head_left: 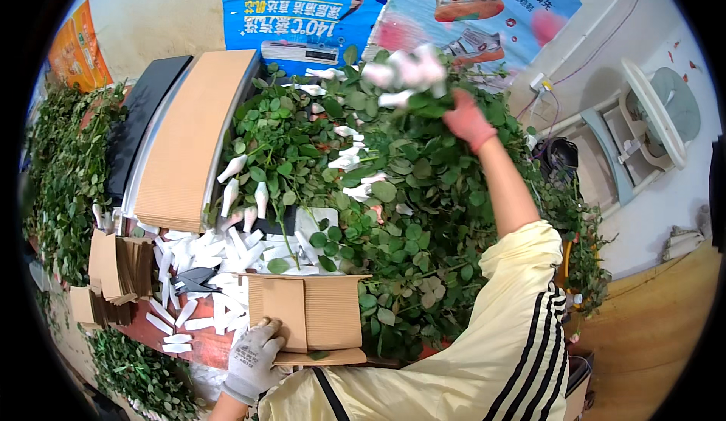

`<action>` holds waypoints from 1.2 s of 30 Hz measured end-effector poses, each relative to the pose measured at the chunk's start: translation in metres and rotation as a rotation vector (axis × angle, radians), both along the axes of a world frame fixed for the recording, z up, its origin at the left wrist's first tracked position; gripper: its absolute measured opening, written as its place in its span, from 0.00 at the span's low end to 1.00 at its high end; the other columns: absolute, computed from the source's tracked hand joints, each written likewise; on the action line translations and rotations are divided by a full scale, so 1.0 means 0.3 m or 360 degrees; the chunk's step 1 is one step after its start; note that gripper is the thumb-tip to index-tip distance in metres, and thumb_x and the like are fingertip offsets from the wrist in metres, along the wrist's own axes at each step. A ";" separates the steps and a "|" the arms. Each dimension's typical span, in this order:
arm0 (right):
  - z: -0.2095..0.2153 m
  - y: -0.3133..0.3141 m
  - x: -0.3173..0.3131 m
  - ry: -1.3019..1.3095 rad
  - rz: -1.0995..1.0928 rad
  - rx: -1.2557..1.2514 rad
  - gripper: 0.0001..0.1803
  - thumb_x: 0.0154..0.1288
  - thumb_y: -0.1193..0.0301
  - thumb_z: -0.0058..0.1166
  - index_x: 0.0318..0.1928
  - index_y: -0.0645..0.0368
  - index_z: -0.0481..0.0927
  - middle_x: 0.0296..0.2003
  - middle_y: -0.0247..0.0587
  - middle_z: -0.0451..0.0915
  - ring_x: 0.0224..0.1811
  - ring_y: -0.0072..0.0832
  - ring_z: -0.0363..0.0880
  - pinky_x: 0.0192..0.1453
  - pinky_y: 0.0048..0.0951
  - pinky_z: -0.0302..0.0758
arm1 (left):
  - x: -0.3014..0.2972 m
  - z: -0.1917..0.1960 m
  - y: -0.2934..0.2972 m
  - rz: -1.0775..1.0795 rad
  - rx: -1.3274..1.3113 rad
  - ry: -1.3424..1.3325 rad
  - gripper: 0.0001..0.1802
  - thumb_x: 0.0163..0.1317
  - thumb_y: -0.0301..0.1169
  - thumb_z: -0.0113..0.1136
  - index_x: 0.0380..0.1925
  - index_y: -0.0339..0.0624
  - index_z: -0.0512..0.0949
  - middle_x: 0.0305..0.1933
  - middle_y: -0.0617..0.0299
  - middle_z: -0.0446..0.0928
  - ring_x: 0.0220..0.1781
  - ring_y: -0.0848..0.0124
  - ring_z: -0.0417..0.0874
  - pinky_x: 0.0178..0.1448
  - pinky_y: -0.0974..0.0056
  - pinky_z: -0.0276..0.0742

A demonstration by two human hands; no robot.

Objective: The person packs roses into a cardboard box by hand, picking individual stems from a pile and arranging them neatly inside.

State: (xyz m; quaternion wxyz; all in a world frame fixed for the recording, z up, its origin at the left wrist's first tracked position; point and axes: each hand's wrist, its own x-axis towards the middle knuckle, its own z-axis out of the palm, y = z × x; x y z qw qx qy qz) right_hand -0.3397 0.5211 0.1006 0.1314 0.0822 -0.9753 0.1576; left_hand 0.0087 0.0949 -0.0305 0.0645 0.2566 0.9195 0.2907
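Note:
My left hand [253,359], in a greyish-white glove, grips the left edge of a folded piece of corrugated cardboard [333,311] near the table's front. Its fingers curl over the board. Farther off to the right, my right hand [469,121] wears a pinkish-red glove and is closed around leafy stems. From it, a bunch of roses [408,69] in white sleeves extends to the left, smeared by motion. Beneath lies a wide heap of green rose stems [423,201], with several white-sleeved heads [348,160] among the leaves.
Loose white sleeves [219,258] are scattered on the reddish table [200,351], with a dark tool [195,279] among them. Tall cardboard sheets [193,137] lean behind; small cardboard pieces [125,266] stack at left. More foliage [64,186] borders the left. A white high chair [650,126] stands right.

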 end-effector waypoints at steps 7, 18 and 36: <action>0.245 0.233 0.159 0.0883 0.0046 -0.0564 0.16 0.58 0.75 0.53 0.46 0.68 0.74 0.41 0.44 0.80 0.42 0.35 0.77 0.49 0.32 0.70 | 0.015 -0.011 0.000 0.0005 0.0017 0.0015 0.27 0.36 0.37 0.67 0.39 0.38 0.75 0.56 0.48 0.70 0.60 0.49 0.68 0.61 0.51 0.65; 0.088 0.338 0.337 0.0898 0.0076 -0.0905 0.23 0.57 0.80 0.52 0.55 0.66 0.68 0.51 0.42 0.73 0.54 0.31 0.71 0.59 0.32 0.66 | -0.300 0.413 0.123 -0.0569 0.0336 0.0265 0.33 0.52 0.44 0.60 0.53 0.35 0.67 0.46 0.48 0.73 0.47 0.54 0.75 0.50 0.55 0.71; -0.156 0.322 0.591 -0.0101 0.0994 -0.2258 0.31 0.63 0.51 0.43 0.60 0.57 0.61 0.55 0.43 0.69 0.58 0.36 0.69 0.64 0.38 0.64 | -1.048 0.411 1.011 0.0206 0.1647 -0.0226 0.10 0.64 0.37 0.54 0.41 0.47 0.78 0.32 0.66 0.75 0.30 0.76 0.71 0.37 0.70 0.71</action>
